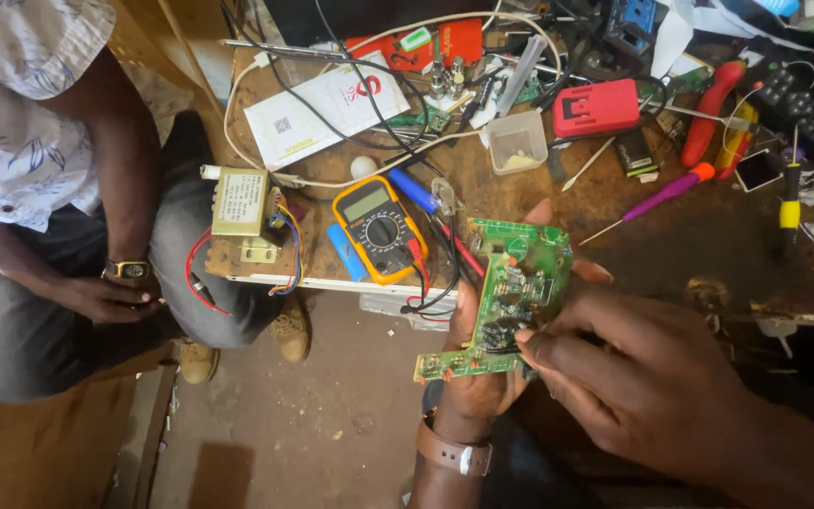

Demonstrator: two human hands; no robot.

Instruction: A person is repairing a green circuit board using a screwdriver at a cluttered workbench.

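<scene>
A green circuit board [511,292] with dark components is held up in front of the workbench edge. My left hand [475,377] cups it from underneath, fingers showing past its top and right edges. My right hand [614,368] comes in from the right, with its fingertips pinched on a component near the board's lower middle.
The cluttered wooden bench [671,236] carries a yellow multimeter [379,229], a transformer [240,202], a red box [595,108], a purple screwdriver [657,195], a clear tub [517,141] and cables. Another person sits at the left, with a hand [105,297] on the knee.
</scene>
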